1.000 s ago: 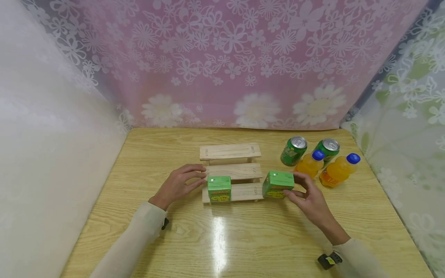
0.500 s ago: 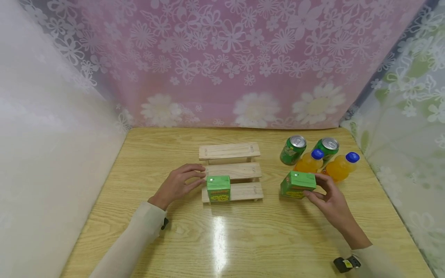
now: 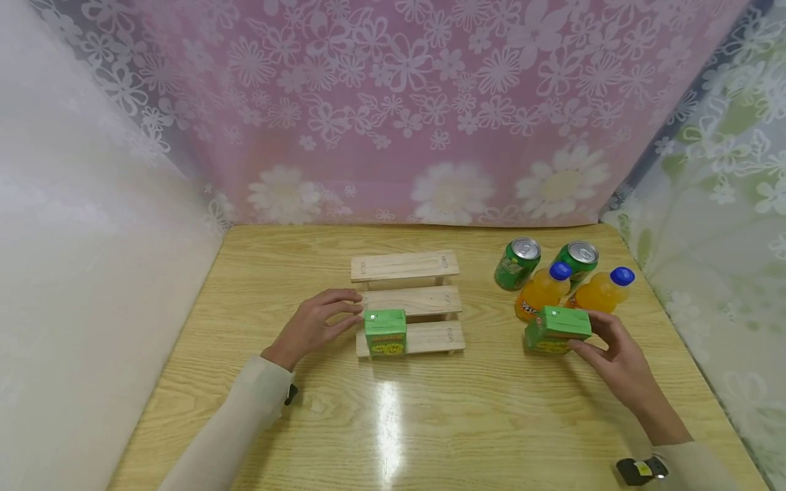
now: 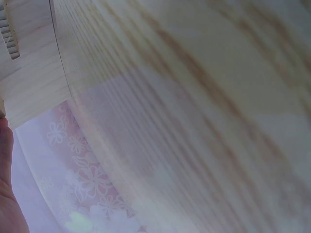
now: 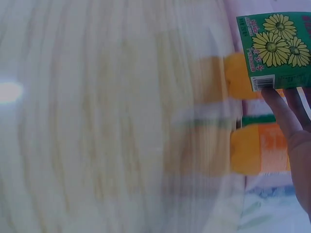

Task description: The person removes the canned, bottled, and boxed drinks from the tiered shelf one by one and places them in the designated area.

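Note:
My right hand (image 3: 626,361) pinches a green drink carton (image 3: 555,330) between thumb and fingers, in front of the orange bottles. In the right wrist view that carton (image 5: 277,48) shows yellow flowers and a barcode, with fingers along its lower end. A second green carton (image 3: 385,333) stands upright at the left end of the lowest step of a small wooden three-step rack (image 3: 432,337). My left hand (image 3: 316,324) lies by the rack's left end, fingers loosely bent, fingertips right at the step ends and close to the standing carton. Only its edge (image 4: 8,184) shows in the left wrist view.
Two orange drink bottles (image 3: 543,292) with blue caps stand at the right, just behind the held carton. Behind them are two green cans (image 3: 518,266). Flowered cloth (image 3: 399,136) hangs along the back edge of the wooden table (image 3: 344,423).
My right hand has carried its carton from the rack's right end rightward to in front of the orange bottles. My left hand and the carton on the rack stay in place.

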